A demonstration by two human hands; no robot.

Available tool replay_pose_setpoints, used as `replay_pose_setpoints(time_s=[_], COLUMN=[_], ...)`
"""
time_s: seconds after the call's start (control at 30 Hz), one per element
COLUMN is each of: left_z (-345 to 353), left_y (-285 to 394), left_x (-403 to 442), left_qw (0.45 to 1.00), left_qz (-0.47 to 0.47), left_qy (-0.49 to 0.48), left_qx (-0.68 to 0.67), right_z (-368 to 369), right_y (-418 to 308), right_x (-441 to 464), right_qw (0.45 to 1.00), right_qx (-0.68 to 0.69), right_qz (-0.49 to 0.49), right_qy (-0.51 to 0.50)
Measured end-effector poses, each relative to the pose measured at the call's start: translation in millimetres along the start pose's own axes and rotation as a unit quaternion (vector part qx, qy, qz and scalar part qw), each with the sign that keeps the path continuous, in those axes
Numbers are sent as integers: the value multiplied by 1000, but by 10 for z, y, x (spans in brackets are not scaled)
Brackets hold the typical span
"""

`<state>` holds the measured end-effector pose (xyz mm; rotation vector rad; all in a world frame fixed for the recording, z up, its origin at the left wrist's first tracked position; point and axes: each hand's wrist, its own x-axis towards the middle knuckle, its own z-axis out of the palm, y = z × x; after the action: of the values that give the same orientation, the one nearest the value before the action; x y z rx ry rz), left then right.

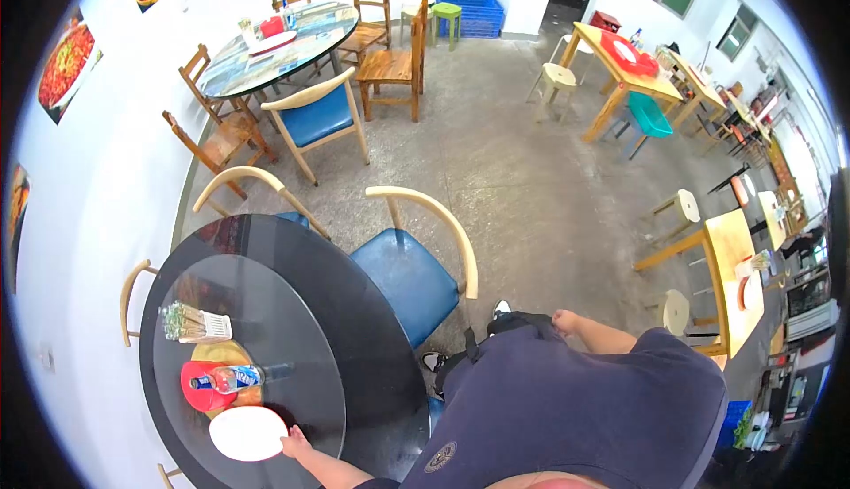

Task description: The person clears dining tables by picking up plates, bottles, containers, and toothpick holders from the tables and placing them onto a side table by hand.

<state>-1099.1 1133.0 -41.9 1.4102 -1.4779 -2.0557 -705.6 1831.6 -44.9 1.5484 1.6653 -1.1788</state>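
Observation:
My left hand (297,443) pinches the near edge of a white plate (248,433), thumb and fingers closed at its rim. The plate is over the dark turntable (305,347) of a round black table; I cannot tell whether it rests there. Just beyond it stands a bottle with a blue label (228,378), which overlaps a red round item (197,386) and a round wooden board (226,352). A holder full of thin sticks (197,323) is farther back. My right hand (564,321) hangs by my hip, its fingers curled, with nothing visible in it.
A blue-seated wooden chair (407,281) stands against the table's right side. Farther off are a round patterned table (292,38) with chairs, a wooden table with a red tray (624,53), a small wooden table (735,290) and stools. A white wall (80,250) runs along the left.

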Motion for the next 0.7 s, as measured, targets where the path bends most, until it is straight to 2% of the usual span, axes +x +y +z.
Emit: replay_pose_setpoints(time_s=[0.13, 0.23, 0.3, 0.37, 0.43, 0.5, 0.57, 0.63, 0.7], left_z=[-70, -169, -194, -320, -394, -304, -459, -143, 112], left_y=[-59, -113, -71, -214, -365, -456, -825, -859, -1001], left_x=[-273, -660, -1122, -1461, -1963, -2837, -3028, -3936, -4524], left_qw=[998, 985, 986, 975, 966, 961, 956, 969, 963], left_qz=[5, 70, 86, 131, 184, 224, 244, 212, 209], left_qy=[-36, -86, -76, -106, -115, -125, -153, -116, -169], left_qx=[-45, -135, -117, -147, -138, -101, -58, -43, -10], right_z=[-70, -139, -213, -278, -337, -415, -513, -683, -874], right_y=[78, 30, -6, 29, 66, 107, 149, 208, 343], right_x=[149, 174, 258, 418, 658, 897, 1087, 1218, 1361], right_qw=[996, 988, 984, 983, 978, 978, 983, 982, 980], right_qx=[-85, -153, -168, -163, -177, -167, -133, -130, -114], right_qz=[-10, -13, -16, -20, -59, -77, -77, -98, -137], right_qy=[9, -26, -55, -85, -92, -97, -97, -95, -84])
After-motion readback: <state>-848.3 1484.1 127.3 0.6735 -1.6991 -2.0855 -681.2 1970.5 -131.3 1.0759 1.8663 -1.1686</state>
